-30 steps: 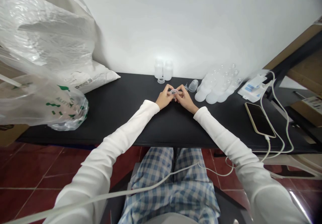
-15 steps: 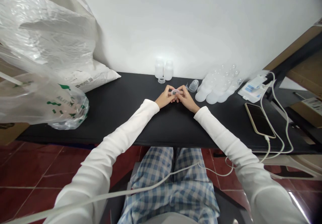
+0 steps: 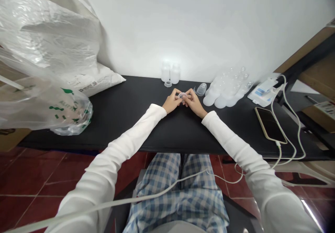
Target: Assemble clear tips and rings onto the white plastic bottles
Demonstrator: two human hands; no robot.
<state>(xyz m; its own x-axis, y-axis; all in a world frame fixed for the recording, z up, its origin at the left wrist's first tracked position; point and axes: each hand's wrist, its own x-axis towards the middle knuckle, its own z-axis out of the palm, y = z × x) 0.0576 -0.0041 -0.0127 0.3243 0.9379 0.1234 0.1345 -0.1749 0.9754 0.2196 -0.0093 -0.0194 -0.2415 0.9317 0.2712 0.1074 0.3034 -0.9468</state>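
White wall (image 3: 196,23) behind a black worktop (image 3: 117,111) — towards its back edge, my left hand (image 3: 171,101) and right hand (image 3: 193,103) have fingers pinched on a ring (image 3: 181,95), bottles (image 3: 175,74) beyond.

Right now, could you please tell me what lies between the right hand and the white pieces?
In the head view, a clear domed cap lies between the right hand and the white pieces; a small clear part shows beside the hand.

Long, plain white sleeves (image 3: 125,140), gathered in soft folds, end in smooth, straight cuffs (image 3: 158,111). The left hand (image 3: 172,102) and right hand (image 3: 193,104) are bare. Loose, wrinkled trousers (image 3: 178,205) carry an even check of blue and white squares.
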